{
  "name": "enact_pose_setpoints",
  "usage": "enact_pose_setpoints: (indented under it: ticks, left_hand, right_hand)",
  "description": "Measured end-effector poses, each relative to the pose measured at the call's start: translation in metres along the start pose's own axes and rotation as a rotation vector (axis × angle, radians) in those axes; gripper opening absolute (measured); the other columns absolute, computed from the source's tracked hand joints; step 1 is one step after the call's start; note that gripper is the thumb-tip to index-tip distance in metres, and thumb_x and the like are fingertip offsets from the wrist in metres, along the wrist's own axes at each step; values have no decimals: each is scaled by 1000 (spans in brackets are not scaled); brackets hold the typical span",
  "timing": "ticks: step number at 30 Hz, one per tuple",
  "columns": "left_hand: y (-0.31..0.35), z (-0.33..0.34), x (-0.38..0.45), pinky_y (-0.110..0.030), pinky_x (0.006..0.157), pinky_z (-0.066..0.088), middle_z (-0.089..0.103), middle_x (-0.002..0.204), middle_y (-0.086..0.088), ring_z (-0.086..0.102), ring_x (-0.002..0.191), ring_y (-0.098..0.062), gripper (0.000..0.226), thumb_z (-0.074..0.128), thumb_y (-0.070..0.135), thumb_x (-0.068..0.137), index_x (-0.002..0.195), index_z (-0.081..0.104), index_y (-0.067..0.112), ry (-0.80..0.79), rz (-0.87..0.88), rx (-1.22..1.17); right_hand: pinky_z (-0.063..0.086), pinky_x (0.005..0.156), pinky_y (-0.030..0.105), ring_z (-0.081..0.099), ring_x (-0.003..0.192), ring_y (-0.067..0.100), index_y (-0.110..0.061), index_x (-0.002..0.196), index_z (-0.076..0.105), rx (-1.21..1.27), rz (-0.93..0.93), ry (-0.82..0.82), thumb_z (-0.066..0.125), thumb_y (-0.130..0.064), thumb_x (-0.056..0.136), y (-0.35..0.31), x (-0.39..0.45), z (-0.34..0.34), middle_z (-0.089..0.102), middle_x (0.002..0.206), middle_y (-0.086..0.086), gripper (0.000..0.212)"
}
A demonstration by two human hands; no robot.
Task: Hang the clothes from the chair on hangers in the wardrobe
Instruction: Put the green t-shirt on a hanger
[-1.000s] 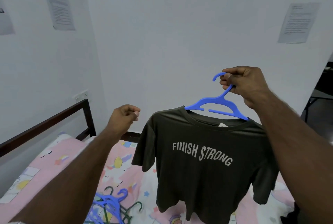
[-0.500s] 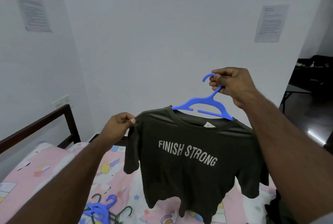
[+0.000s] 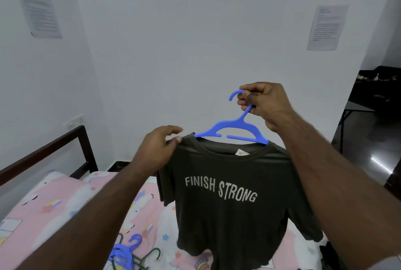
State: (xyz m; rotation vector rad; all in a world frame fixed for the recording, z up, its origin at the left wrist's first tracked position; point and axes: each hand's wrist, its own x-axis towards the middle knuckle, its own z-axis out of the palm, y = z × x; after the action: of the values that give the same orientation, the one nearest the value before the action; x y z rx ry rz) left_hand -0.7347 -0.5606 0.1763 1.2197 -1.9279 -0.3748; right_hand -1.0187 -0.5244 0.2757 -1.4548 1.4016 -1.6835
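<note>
1. T-shirt (image 3: pixel 234 193), dark olive with "FINISH STRONG" printed in pale letters across the chest, hangs on a blue hanger (image 3: pixel 235 127) held up in the air over the bed (image 3: pixel 54 200).
2. Its collar sits on the hanger's arms, and a small white label shows inside the neck.
3. The right hand (image 3: pixel 263 101) grips the hanger at the neck just under the hook, fingers curled round it.
4. The left hand (image 3: pixel 160 146) pinches the shirt's shoulder seam between thumb and fingers, at the hanger's left tip.
5. Below, the bed carries a pink cartoon-print sheet and has a dark frame (image 3: pixel 50 150).
6. A small pile of spare hangers (image 3: pixel 128 252), blue and dark green, lies on the sheet near the lower edge.
7. Behind stands a white wall (image 3: pixel 195 42) with paper notices and signs reading "WS 17" and "WS 11".
</note>
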Motion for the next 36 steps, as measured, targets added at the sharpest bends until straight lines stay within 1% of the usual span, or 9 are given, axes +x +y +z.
enact_pose_setpoints:
  ticks: [3,7,11,14,19,24,28,32,36]
  left_hand:
    - [9,0,4,-16,95,37,61,126,18,53,114,2,32,60,31,99,131,64,30,-79,21,-16]
    - [3,-10,7,-15,93,41,69,120,15,61,110,-1,32,62,31,98,130,65,28,-127,0,-44]
    - [-2,-24,9,-21,83,47,73,99,15,64,94,0,16,65,27,97,109,73,31,-182,20,-29]
    - [-5,-32,10,-23,74,45,72,87,11,62,86,-6,13,66,22,95,96,74,32,-140,19,-38]
    - [-15,-60,17,-28,73,46,72,84,3,64,85,-15,11,67,21,95,95,75,29,-80,-2,-41]
    - [-32,-102,25,-30,74,47,73,82,1,64,80,-15,12,68,20,94,92,77,27,-31,-38,-121]
    - [-43,-129,31,-33,76,45,75,87,-10,62,78,-17,11,69,19,94,90,77,25,-44,-54,-167]
    - [-46,-150,32,-29,79,46,77,88,-5,63,79,-10,11,68,17,95,91,77,22,-47,-66,-176]
    - [-62,-173,24,-29,94,50,77,102,6,69,99,-8,17,69,33,94,98,78,19,10,-110,-317]
  right_hand:
    - [62,81,38,75,84,24,-7,104,72,1,-17,-36,63,-1,94,-6,-1,16,75,90,15,14]
    - [62,79,36,75,83,22,-6,106,71,3,-35,-73,62,-1,95,-16,-4,30,75,89,12,15]
    - [62,80,37,75,84,22,-4,109,71,8,-33,-97,63,-1,95,-24,-5,41,75,91,12,16]
    - [61,83,37,75,88,21,-6,111,70,34,-35,-105,66,-4,93,-29,-6,49,76,94,12,18]
    - [56,93,33,72,100,15,-16,113,72,-107,-37,-147,71,-21,92,-19,-9,33,76,102,3,21]
    - [51,88,20,69,102,5,-20,104,77,-278,27,-183,69,-25,93,13,-21,-5,76,105,-6,15]
    - [54,93,34,68,108,18,-15,117,72,-79,129,-281,64,-18,94,30,-29,-6,74,114,5,25]
    - [57,81,23,70,101,16,-9,112,72,177,102,-263,76,-28,66,28,-29,13,73,114,12,50]
    - [58,77,23,71,91,15,-11,99,77,309,65,-233,76,-26,64,21,-24,26,75,104,11,38]
